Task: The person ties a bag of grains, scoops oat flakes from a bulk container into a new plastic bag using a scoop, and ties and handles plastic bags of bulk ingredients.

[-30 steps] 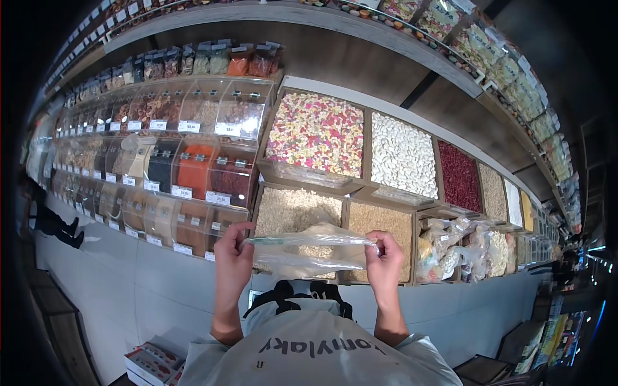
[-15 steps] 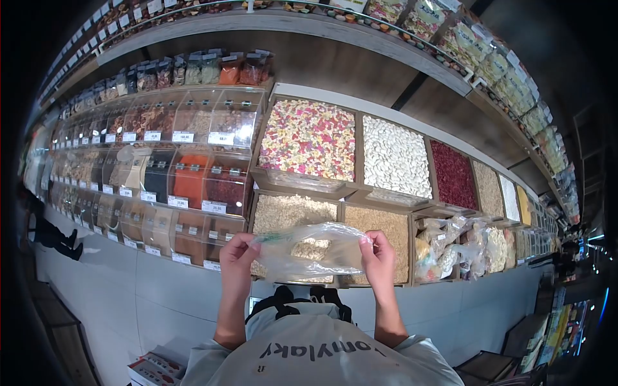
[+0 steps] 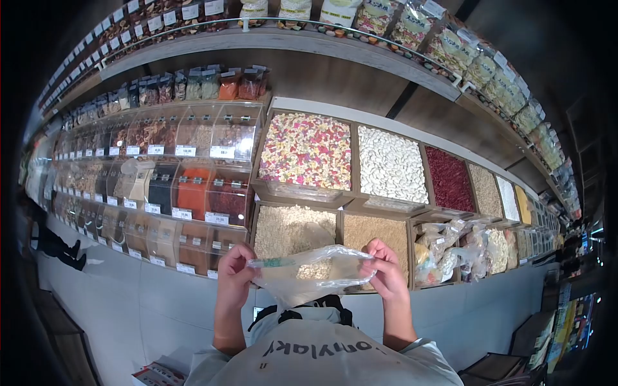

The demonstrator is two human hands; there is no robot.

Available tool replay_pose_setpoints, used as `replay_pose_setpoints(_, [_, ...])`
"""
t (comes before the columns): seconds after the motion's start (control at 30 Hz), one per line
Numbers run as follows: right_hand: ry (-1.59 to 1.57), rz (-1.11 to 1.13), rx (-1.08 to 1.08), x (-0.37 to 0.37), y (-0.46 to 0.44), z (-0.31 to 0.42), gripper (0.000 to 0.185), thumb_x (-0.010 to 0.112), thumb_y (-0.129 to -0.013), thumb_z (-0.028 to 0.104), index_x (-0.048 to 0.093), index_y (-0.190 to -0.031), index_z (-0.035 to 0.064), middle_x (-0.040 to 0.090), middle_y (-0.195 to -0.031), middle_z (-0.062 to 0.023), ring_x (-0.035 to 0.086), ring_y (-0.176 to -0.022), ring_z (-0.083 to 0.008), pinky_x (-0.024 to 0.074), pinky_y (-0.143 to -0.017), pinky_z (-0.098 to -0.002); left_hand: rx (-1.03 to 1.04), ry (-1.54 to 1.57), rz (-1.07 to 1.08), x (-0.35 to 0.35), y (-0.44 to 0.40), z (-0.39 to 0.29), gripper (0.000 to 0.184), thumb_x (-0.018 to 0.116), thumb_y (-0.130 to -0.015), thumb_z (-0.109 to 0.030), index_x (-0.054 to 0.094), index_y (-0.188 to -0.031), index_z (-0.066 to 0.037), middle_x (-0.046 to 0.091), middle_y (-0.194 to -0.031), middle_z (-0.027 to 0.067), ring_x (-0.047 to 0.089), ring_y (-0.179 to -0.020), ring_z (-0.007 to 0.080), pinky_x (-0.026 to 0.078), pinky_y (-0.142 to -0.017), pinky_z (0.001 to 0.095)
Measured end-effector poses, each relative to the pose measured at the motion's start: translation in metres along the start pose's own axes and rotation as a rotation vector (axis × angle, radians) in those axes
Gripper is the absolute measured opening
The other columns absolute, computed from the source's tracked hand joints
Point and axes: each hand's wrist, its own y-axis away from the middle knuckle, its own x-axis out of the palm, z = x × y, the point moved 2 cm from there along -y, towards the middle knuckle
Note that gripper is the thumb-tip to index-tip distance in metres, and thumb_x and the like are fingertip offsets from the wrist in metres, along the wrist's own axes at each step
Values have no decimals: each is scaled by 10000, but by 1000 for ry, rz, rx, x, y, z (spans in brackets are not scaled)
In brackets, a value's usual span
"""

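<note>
While the left hand (image 3: 235, 273) and the right hand (image 3: 389, 275) pinch its rim, a clear plastic bag (image 3: 297, 291) hangs stretched between them.

It sits in front of the shirt (image 3: 315, 363), overlapping the near part of the pale flakes (image 3: 280, 225) in this view. Left fingers grasp one end by a green mark (image 3: 273, 262); right thumb and fingertips nip the opposite end. Such thin film is probably almost weightless, limp, somewhat slippery and easily torn, so opposite points along the rim look the best hold.
</note>
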Motion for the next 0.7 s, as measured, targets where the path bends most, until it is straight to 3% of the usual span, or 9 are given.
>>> replay_pose_setpoints(0.1, [-46, 28, 15, 8, 6, 10, 219, 594, -789, -96, 507, -930, 47, 511, -786, -19, 452, -604, -105, 365, -560, -259, 65, -206, -21, -6, 1, -7, 241, 527, -679, 121, 466, -805, -76, 449, -809, -16, 481, -688, 76, 399, -605, 216])
replay_pose_setpoints(0.23, [7, 71, -15, 12, 14, 23, 261, 571, -792, -116, 517, -988, 48, 526, -798, -3, 482, -662, -76, 373, -583, -233, 53, -242, -114, 5, 4, -25, 250, 518, -682, 129, 437, -777, -88, 432, -798, -26, 429, -673, 64, 346, -610, 205])
replay_pose_setpoints(0.3, [51, 95, -33, 14, 15, 25, 278, 581, -787, -117, 525, -1008, 42, 541, -808, -2, 508, -684, -74, 391, -591, -231, 210, -327, -29, -7, -1, -17, 273, 553, -764, 137, 404, -751, -91, 440, -757, -34, 449, -694, 36, 363, -588, 202])
replay_pose_setpoints(0.4, [256, 47, -82, 17, 14, 25, 318, 598, -770, -137, 539, -1031, 35, 562, -820, 8, 547, -718, -67, 420, -628, -219, 307, -474, -48, -5, -3, -12, 316, 574, -840, 106, 361, -736, -102, 421, -722, -31, 436, -664, 20, 365, -533, 202])
replay_pose_setpoints(0.5, [1027, -246, -245, 21, 13, 24, 215, 620, -785, -86, 580, -957, 36, 554, -790, 21, 534, -681, -65, 436, -603, -237, 170, -384, -194, 2, -2, -6, 314, 588, -913, 48, 364, -748, -98, 425, -703, -26, 439, -633, 22, 394, -512, 206])
replay_pose_setpoints(0.53, [1335, -279, -426, 26, 12, 26, 175, 628, -793, -52, 580, -939, 32, 540, -753, 4, 514, -661, -68, 438, -572, -251, 171, -384, -194, 6, -4, -6, 314, 588, -913, 48, 364, -748, -98, 425, -703, -26, 439, -633, 22, 394, -512, 206])
replay_pose_setpoints(0.63, [1421, -275, -601, 27, 7, 18, 132, 620, -822, -43, 574, -925, 26, 529, -718, -16, 512, -623, -85, 441, -556, -259, 218, -317, -227, 19, -7, -7, 288, 555, -983, -32, 385, -758, -92, 453, -700, -18, 458, -620, 37, 437, -554, 218])
replay_pose_setpoints(0.67, [1420, -275, -605, 26, 7, 15, 132, 620, -822, -43, 574, -925, 26, 529, -718, -16, 512, -623, -85, 441, -556, -259, 229, -282, -233, 23, -8, -8, 272, 535, -992, -47, 395, -763, -90, 459, -691, -16, 468, -613, 49, 449, -556, 225])
replay_pose_setpoints(0.7, [1223, -280, -496, 23, 6, 12, 108, 607, -862, -28, 568, -944, 30, 526, -708, -19, 514, -599, -93, 440, -538, -260, 245, -244, -237, 27, -11, -10, 259, 516, -1000, -63, 405, -767, -87, 465, -682, -14, 479, -607, 61, 461, -558, 232])
